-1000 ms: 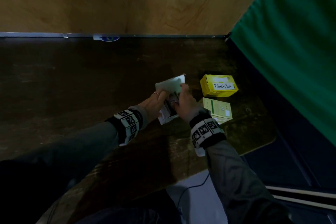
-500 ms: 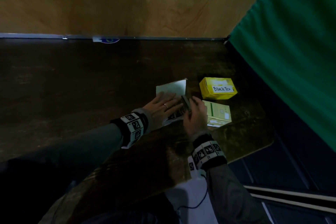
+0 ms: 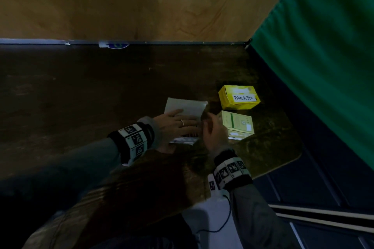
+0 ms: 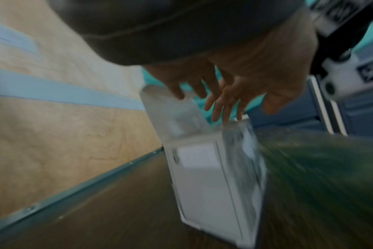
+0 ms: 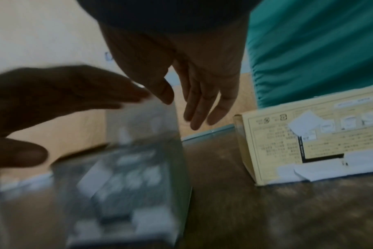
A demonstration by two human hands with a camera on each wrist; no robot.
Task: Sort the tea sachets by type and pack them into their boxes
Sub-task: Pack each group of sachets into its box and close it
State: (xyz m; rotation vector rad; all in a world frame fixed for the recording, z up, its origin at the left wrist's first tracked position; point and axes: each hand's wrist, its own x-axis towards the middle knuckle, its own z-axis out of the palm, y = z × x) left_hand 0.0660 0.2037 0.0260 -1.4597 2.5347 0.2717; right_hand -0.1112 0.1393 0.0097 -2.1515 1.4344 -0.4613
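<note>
My left hand lies flat on the white box, fingers straight and a little spread, palm down on its smooth cardboard top. A thin ring is on one finger. The box is a flat rectangular carton with sharp edges; its lid flap stands up at the far side, pale and matte. In the left wrist view the box is blurred, and I see a lighter rectangular label on its face.

My right hand hovers just beside the right end of this box, fingers loosely extended and apart, holding nothing. The right wrist view shows its fingers hanging open above the table, which is dark wood with a worn, mottled surface and a rounded corner.

Right of my hands lies the pale green box, a low carton with fine printed text and a dark green stripe; white paper pieces stick out at its near edge. Behind it, close by, stands the yellow box, glossy, with a white label handwritten "Black Tea". I cannot see any sachets clearly.

A green cloth with soft folds hangs at the right, and a light wooden wall is behind the table.
</note>
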